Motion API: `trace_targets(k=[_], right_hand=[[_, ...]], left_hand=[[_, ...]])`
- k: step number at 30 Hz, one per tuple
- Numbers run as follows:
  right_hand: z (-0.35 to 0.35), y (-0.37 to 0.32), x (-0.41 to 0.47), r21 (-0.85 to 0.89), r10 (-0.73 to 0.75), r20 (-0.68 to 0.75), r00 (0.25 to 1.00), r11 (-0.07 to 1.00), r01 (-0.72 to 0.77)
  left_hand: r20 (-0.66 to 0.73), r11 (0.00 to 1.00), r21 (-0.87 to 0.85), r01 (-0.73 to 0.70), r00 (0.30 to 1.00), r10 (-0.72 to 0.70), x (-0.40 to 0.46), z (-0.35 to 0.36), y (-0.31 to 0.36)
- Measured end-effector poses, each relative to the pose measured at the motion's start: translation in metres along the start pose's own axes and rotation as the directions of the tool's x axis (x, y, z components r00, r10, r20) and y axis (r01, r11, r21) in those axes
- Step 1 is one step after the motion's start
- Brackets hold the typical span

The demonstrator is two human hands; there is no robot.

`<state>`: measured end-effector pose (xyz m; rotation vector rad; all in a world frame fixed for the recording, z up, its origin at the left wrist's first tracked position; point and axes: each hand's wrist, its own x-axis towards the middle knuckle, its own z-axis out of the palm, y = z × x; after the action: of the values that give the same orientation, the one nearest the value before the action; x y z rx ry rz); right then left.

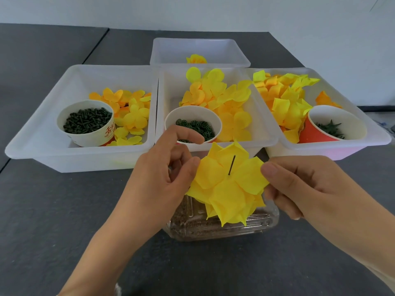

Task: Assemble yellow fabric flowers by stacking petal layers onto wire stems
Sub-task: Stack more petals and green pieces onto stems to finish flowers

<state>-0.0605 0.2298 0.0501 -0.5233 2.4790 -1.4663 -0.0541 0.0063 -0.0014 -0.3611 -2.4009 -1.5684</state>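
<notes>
A stack of yellow fabric petal layers (pixel 228 184) sits threaded on a dark wire stem (pixel 231 165) whose tip pokes up through the middle. My left hand (pixel 168 174) pinches the left edge of the petals with thumb and fingers. My right hand (pixel 299 186) pinches the right edge, thumb on top. The flower hangs over a clear plastic box (pixel 224 225) with brown grainy filling; the stem's lower part is hidden under the petals.
Three white trays (pixel 42 146) (pixel 265 135) (pixel 376 133) hold loose yellow petals and paper cups: dark green pegs (pixel 87 120), green rings (pixel 196 129), green calyxes (pixel 329 129). A fourth tray (pixel 239 54) behind holds one yellow flower (pixel 196 59). All stand on a dark table.
</notes>
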Motion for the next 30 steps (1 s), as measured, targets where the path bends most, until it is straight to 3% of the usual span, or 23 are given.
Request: trace_targets(k=[10, 19, 30], right_hand=[[0.001, 0.011, 0.001, -0.006, 0.090, 0.054, 0.994, 0.996, -0.090], [0.011, 0.028, -0.001, -0.112, 0.138, 0.049, 0.989, 0.985, -0.131], [0.009, 0.032, 0.000, -0.076, 0.112, 0.071, 0.991, 0.991, -0.106]], left_hand=[[0.010, 1.000, 0.020, 0.009, 1.000, -0.009, 0.001, 0.000, 0.001], [0.017, 0.994, 0.103, 0.031, 0.999, -0.033, -0.004, 0.009, -0.009], [-0.025, 0.987, 0.162, 0.014, 1.000, -0.010, -0.007, -0.002, 0.002]])
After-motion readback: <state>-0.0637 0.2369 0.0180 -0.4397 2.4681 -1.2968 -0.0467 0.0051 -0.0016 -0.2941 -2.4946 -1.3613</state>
